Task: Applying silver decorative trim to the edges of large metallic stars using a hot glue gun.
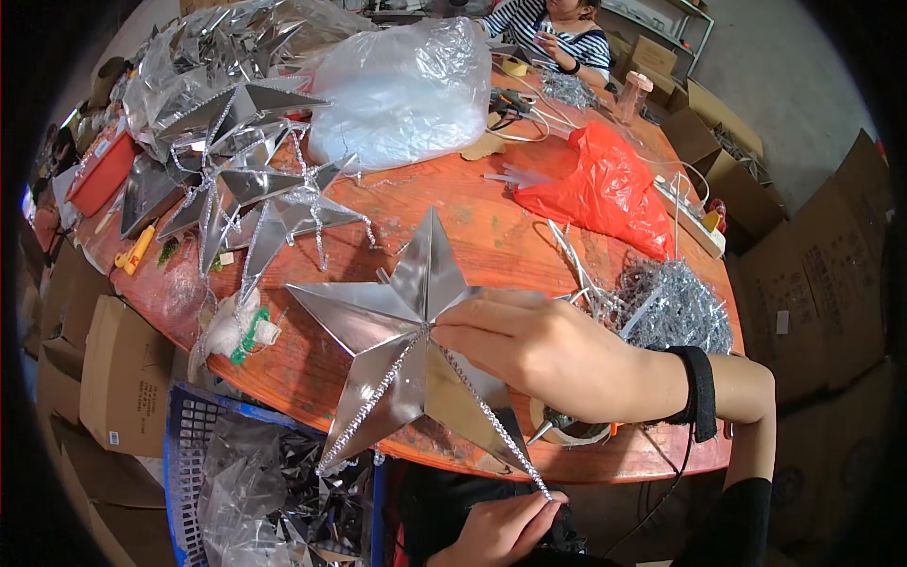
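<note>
A large silver five-pointed star (416,283) is held tilted over the table's near edge, its folded faces shiny. Lines of sparkly silver trim (383,389) run along the ridges of its two lower points and meet near the middle. My right hand (548,354), with a black wristband, has its fingers pressed together on the trim at the star's centre. Below, my left hand (505,529) pinches the tip of the lower right point, where the trim ends. Part of the star's right side is hidden behind my right hand.
Trimmed silver stars (274,203) are heaped at left. A clear plastic bag (402,94), red bag (600,189) and silver tinsel (675,307) lie on the orange-red table (453,189). A blue basket (189,472) stands below, cartons (123,378) around. Another person (557,42) sits opposite.
</note>
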`<state>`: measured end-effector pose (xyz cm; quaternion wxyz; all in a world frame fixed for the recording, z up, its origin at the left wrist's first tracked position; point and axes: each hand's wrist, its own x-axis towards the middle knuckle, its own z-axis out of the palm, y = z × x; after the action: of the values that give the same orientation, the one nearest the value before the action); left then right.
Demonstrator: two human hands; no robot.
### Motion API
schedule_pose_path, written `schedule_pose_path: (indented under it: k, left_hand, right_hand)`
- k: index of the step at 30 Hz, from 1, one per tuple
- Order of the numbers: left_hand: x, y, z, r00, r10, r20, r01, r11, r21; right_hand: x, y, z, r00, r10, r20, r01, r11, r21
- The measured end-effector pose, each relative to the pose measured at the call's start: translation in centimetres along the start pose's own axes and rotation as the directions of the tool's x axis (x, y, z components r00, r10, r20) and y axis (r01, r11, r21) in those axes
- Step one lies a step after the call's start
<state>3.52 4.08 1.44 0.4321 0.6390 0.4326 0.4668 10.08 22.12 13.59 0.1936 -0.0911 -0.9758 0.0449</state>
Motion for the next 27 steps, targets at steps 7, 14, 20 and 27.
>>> schedule_pose_path:
  k: [7,14,20,27]
  left_hand:
    - [0.8,-1.0,-0.8,0.996,0.036,0.080,-0.040,0.998,0.053]
    - [0.1,-0.3,-2.9,0.997,-0.031,-0.065,0.035,0.998,0.053]
    - [-2.3,-2.3,-6.7,0.916,-0.395,-0.071,0.401,0.905,0.140]
    - [-6.7,-4.0,-11.2,0.831,-0.413,-0.373,0.551,0.703,0.450]
  right_hand:
    - [0.1,0.4,0.0,1.000,-0.017,-0.023,0.017,1.000,-0.003]
    - [0.1,0.7,-1.6,0.998,0.048,0.031,-0.055,0.964,0.262]
    - [-3.8,-1.2,-7.4,0.954,0.294,-0.055,-0.281,0.943,0.180]
    - [-11.6,-3.2,-8.9,0.724,0.677,-0.132,-0.659,0.735,0.160]
